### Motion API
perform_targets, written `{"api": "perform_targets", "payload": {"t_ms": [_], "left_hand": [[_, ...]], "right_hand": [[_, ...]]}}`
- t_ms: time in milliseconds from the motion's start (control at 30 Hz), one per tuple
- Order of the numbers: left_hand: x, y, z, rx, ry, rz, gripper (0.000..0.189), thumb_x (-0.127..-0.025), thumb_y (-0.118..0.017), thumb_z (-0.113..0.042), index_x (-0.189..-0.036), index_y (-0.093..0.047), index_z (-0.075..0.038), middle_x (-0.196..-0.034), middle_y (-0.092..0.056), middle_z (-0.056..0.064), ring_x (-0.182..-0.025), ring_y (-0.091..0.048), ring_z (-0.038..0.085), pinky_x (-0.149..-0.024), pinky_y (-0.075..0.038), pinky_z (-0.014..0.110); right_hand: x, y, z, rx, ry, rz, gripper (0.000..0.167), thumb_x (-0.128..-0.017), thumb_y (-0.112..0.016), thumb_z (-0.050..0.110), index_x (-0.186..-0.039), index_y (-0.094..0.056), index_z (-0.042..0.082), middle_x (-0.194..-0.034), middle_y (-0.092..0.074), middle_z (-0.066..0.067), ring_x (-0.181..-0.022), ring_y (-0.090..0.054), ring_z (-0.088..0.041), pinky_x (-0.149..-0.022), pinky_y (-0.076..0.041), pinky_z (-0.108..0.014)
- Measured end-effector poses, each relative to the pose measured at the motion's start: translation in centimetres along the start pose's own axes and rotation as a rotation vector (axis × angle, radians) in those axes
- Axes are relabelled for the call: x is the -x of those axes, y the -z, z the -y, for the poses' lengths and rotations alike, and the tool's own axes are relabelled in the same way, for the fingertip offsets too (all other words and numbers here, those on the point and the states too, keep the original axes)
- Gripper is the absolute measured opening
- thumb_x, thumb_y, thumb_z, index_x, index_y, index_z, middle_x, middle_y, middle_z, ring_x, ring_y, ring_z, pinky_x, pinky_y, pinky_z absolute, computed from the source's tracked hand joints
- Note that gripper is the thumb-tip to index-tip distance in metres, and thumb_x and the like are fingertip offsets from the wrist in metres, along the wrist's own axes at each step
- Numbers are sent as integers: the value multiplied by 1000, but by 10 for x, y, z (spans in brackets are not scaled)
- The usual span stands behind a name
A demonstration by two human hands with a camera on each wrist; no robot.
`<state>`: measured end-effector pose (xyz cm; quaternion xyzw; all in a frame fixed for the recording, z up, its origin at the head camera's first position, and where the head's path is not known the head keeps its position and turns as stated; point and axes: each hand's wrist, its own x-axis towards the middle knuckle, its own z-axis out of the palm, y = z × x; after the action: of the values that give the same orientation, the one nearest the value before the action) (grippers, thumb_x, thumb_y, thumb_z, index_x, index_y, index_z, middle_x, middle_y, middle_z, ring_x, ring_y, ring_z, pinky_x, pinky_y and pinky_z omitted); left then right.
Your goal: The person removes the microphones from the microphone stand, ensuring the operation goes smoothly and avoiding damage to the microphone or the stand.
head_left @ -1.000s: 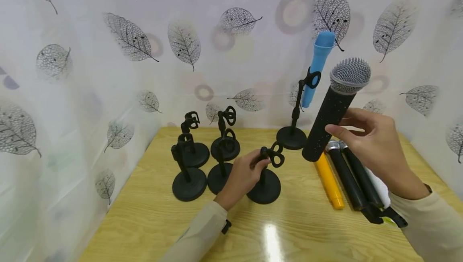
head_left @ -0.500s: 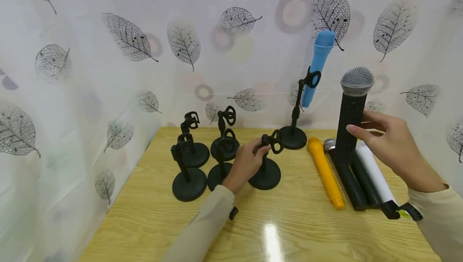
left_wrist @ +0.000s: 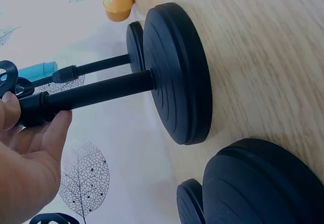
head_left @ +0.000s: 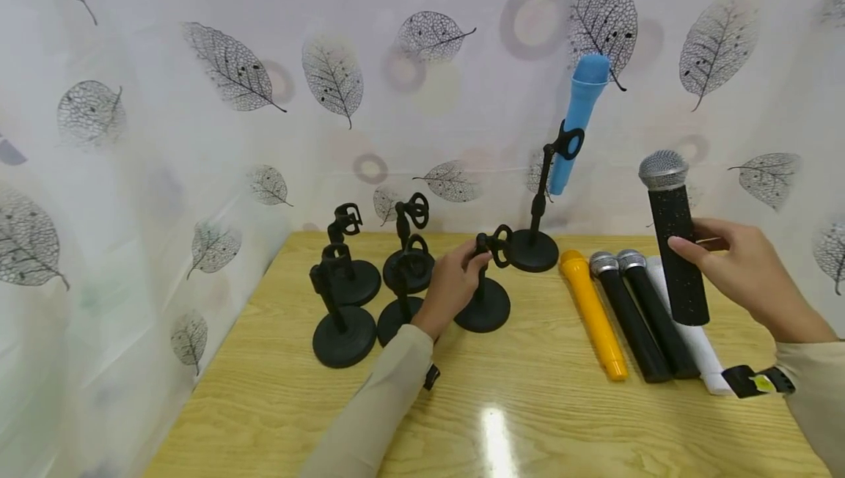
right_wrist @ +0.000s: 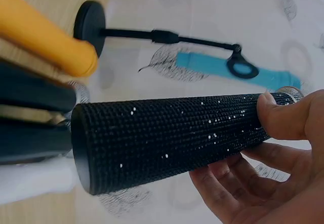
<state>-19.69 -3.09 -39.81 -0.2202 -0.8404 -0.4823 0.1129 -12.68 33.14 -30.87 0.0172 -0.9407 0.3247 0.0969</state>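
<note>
My right hand grips a black microphone with a silver mesh head, its body speckled with glittery dots. It is held nearly upright above the row of lying microphones; in the right wrist view its textured body fills the middle. My left hand holds a black microphone stand by the top of its pole, just under the ring clip. In the left wrist view thumb and fingers wrap that pole, and the round base stands at the tabletop. Behind it, a blue microphone leans in another stand's clip.
On the wooden table, an orange microphone, two black microphones with silver heads and a white one lie side by side at right. Several black stands cluster left of my left hand. A leaf-patterned curtain hangs behind.
My right hand has moved right and down with the speckled microphone, which has turned more upright. My left hand has shifted the stand backward, toward the one with the blue microphone.
</note>
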Motion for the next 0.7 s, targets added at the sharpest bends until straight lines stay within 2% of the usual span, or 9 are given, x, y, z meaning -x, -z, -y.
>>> {"api": "perform_targets", "payload": {"t_ms": [300, 567, 700], "left_hand": [[-14, -4, 6, -49, -29, -61, 15, -104, -60, -20, -101, -68, -8, -75, -65, 3, -60, -54, 13, -60, -44, 25], [-25, -9, 13, -59, -10, -101, 18, -105, -59, -24, -103, -68, -9, -78, -66, 4, -61, -55, 14, -59, -43, 25], [-29, -11, 15, -49, -7, -116, 18, -104, -59, -23, -103, -68, -7, -76, -65, 4, -58, -53, 14, -56, -41, 25]], "right_hand": [[-4, 4, -47, 65, -131, 73, 78, -109, -44, 41, -149, -19, -21, -135, -34, -51, -115, -40, -65, -84, -40, -73], [-1, 6, -82, 93, -218, 112, 81, -109, -40, 43, -146, -16, -25, -136, -27, -55, -115, -35, -70, -86, -39, -76], [1, 6, -97, 88, -274, 160, 85, -108, -38, 46, -143, -16, -28, -137, -24, -55, -116, -33, -71, -88, -38, -76]]}}
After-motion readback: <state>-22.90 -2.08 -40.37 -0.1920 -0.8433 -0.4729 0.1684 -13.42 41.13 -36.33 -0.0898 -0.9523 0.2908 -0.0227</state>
